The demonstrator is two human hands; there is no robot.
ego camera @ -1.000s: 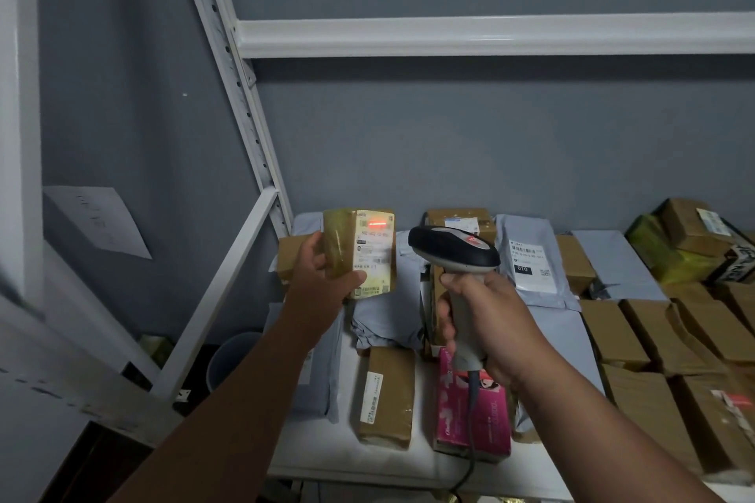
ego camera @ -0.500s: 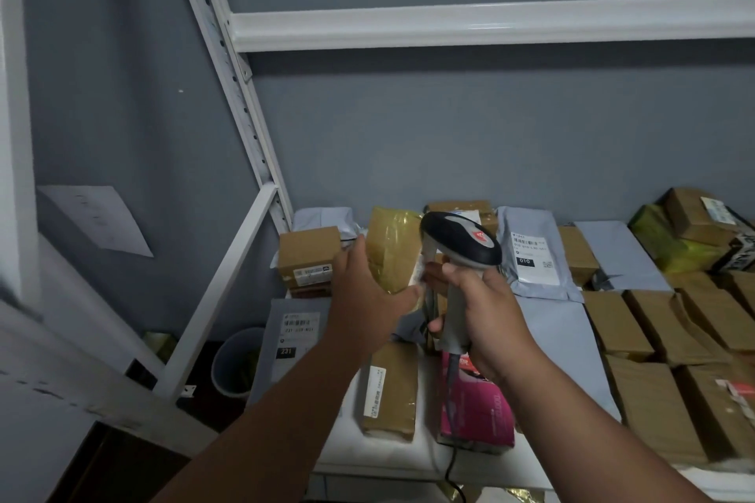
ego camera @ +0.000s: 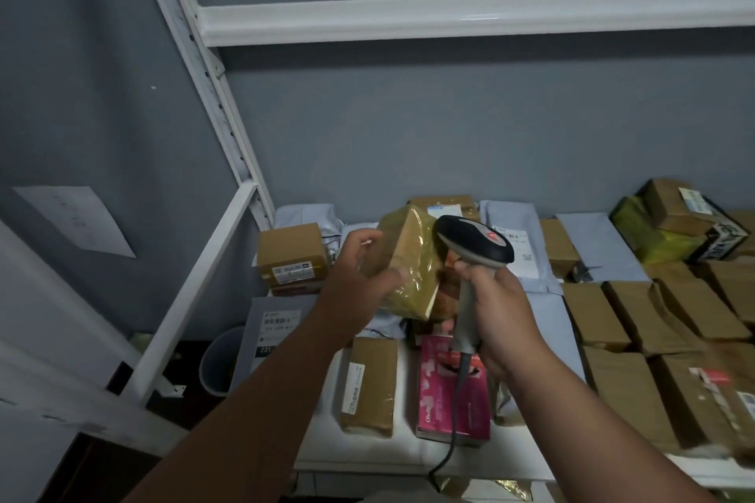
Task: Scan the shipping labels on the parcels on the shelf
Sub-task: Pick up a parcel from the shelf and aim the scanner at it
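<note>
A small brown parcel wrapped in shiny tape (ego camera: 408, 261) hangs tilted over the white shelf (ego camera: 367, 457), its label face turned away from me. My left hand (ego camera: 359, 274) holds it from the left, thumb along its lower edge and fingers behind. My right hand (ego camera: 496, 310) grips the grey handle of a barcode scanner (ego camera: 476, 245), whose dark head sits just right of the parcel. No red scan line shows. The scanner's cable drops past the shelf's front edge.
Brown boxes (ego camera: 292, 253), grey mailer bags (ego camera: 273, 331) and a pink box (ego camera: 453, 392) crowd the shelf; several brown boxes fill its right side. A white upright and a slanted brace (ego camera: 196, 298) stand left. A grey bin (ego camera: 220, 363) sits below.
The parcel has come down from scan height and turned, so its label no longer faces me. The red scan line is gone. Both hands have moved lower and closer together.
</note>
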